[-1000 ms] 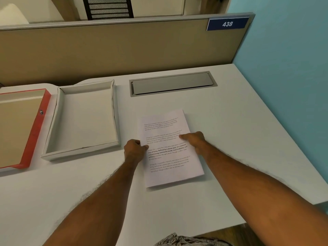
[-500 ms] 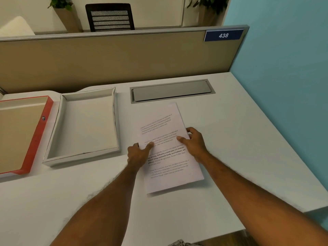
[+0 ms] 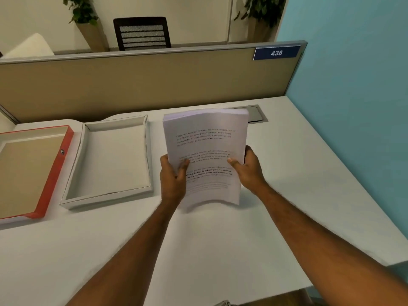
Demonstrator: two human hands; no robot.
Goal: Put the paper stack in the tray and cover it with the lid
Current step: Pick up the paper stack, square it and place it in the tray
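The printed paper stack (image 3: 205,142) is off the desk, tilted up with its far edge raised. My left hand (image 3: 173,180) grips its left edge, thumb on the top sheet. My right hand (image 3: 248,170) grips the right edge the same way. An empty white tray (image 3: 145,155) lies on the desk just left of the stack. Further left lies the red-edged lid (image 3: 53,177), inner brown side up.
The white desk (image 3: 298,173) ends at a tan partition (image 3: 154,85) behind and a blue wall (image 3: 353,107) on the right. A grey cable hatch (image 3: 257,114) sits partly hidden behind the stack. The desk's front edge is close to my body.
The stack lay flat on the desk under my fingers; both hands have since taken hold of its sides and lifted it, far edge tilted up.
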